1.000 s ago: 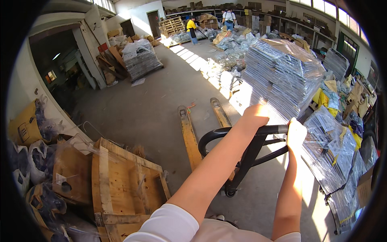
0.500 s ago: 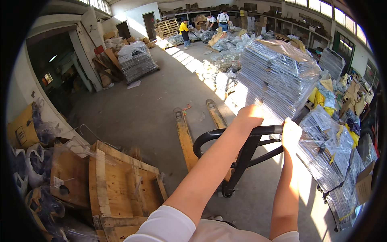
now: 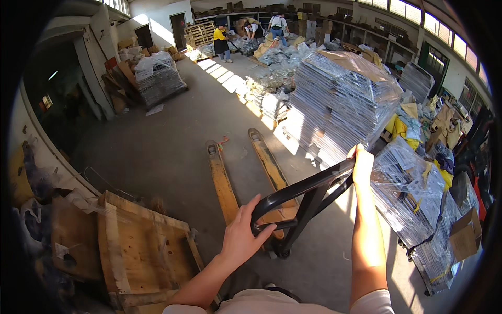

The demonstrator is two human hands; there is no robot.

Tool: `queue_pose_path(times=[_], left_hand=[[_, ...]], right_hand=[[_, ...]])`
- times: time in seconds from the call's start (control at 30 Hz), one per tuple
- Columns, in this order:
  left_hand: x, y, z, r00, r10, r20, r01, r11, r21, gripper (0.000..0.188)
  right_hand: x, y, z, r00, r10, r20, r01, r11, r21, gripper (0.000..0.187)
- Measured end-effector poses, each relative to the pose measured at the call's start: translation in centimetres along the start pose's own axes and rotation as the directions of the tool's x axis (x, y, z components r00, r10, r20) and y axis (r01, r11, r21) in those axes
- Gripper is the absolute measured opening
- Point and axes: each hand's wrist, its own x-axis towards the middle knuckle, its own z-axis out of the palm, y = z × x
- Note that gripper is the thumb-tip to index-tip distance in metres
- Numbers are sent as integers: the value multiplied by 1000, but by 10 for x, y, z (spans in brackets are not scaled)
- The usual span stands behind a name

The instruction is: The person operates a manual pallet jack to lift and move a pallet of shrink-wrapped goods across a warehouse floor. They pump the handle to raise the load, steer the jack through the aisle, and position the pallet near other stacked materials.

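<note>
A pallet jack's black loop handle (image 3: 308,184) slants in front of me, its left end lower than its right. My right hand (image 3: 362,166) is closed round the handle's right end. At the left curve, my left hand (image 3: 241,229) has its fingers stretched and the thumb apart, right beside the bar; whether the palm touches it I cannot tell. Beyond the handle, two worn yellow forks (image 3: 224,183) lie low over the concrete floor, pointing away from me, with nothing on them. A scrap of red strap (image 3: 224,139) lies by the left fork's tip.
A wooden crate (image 3: 146,246) stands close on my left. To the right are a tall plastic-wrapped stack of flat panels (image 3: 340,99) and a lower wrapped stack (image 3: 405,193). Another wrapped pallet load (image 3: 158,78) stands farther left. Several people work among bags at the back, one in yellow (image 3: 219,39).
My left hand has come off the top bar and moved down to the handle's left curve. The handle has tilted, its left end lower. The view has shifted slightly right.
</note>
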Motion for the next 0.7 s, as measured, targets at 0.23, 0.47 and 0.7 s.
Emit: queue_pose_path(times=[0.23,0.47,0.7], left_hand=[[21,-40,72,914,271,-302,-334,925,-180,21],[54,-36,58,920,324,-221,-355,927,-118,19],[94,-58,43,928,311,-204,-349,916,-196,20]], right_hand=[[55,31,45,999,-33,37,16,920,390,50],[92,51,109,988,-145,59,89,830,551,57],[133,35,184,978,-51,200,-49,884,464,60]])
